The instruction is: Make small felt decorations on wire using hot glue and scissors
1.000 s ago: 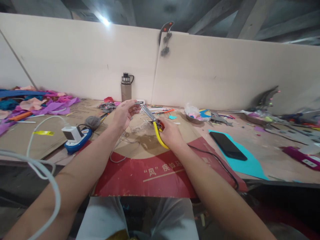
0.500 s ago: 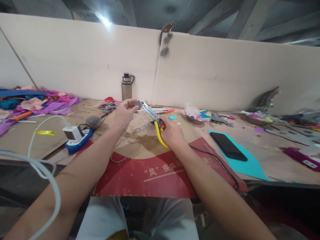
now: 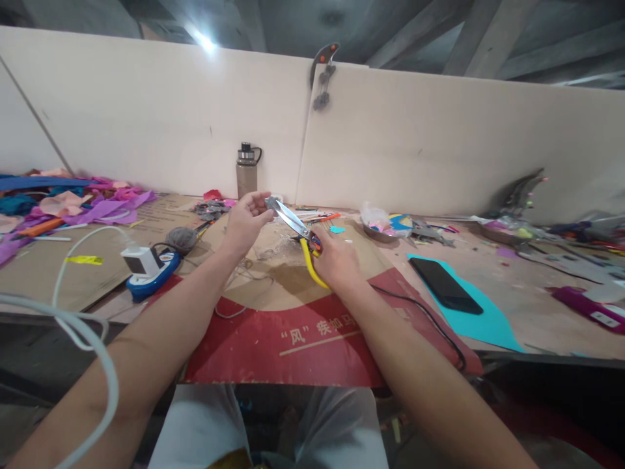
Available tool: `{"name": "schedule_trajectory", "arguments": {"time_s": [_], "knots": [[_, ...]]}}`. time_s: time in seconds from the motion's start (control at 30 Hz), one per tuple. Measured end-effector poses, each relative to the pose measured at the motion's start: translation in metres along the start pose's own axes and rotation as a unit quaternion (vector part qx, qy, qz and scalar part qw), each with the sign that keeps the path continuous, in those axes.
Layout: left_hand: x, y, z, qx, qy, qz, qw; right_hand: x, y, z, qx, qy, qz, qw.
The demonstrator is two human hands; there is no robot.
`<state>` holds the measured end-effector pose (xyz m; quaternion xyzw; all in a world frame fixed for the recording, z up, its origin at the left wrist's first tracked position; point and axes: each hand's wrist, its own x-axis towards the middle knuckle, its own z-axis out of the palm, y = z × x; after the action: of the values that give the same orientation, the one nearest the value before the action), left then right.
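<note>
My left hand pinches a small grey fuzzy piece between thumb and fingers, raised above the cardboard. It looks like felt or yarn, but I cannot tell which. In my right hand is a pair of scissors with a yellow handle, my fingers wrapped around the grips. The blades point up and left, and their tips meet the grey piece. Under both hands lies a red and tan cardboard sheet with pale thread scraps on it.
A ball of grey yarn sits beside a blue power strip at left. Behind stands a bottle. At right, a black phone lies on turquoise sheet; a purple tool is farther right. Colourful scraps fill the far left.
The scissor blades have come closer together at the grey piece. The left fingers have shifted slightly around it; otherwise both arms stay nearly where they were.
</note>
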<state>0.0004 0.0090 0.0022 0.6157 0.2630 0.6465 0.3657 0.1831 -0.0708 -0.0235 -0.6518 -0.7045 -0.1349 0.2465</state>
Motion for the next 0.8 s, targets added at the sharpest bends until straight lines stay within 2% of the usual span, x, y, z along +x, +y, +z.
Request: {"name": "schedule_trajectory", "arguments": {"time_s": [0.47, 0.8], "knots": [[0.0007, -0.0014, 0.0006, -0.036, 0.036, -0.074, 0.996, -0.0033, -0.0041, -0.0052, -0.024, 0.001, -0.025, 0.999], [-0.0028, 0.0022, 0.0015, 0.015, 0.021, -0.054, 0.998, -0.0036, -0.0035, -0.0071, -0.071, -0.015, -0.026, 0.997]]}}
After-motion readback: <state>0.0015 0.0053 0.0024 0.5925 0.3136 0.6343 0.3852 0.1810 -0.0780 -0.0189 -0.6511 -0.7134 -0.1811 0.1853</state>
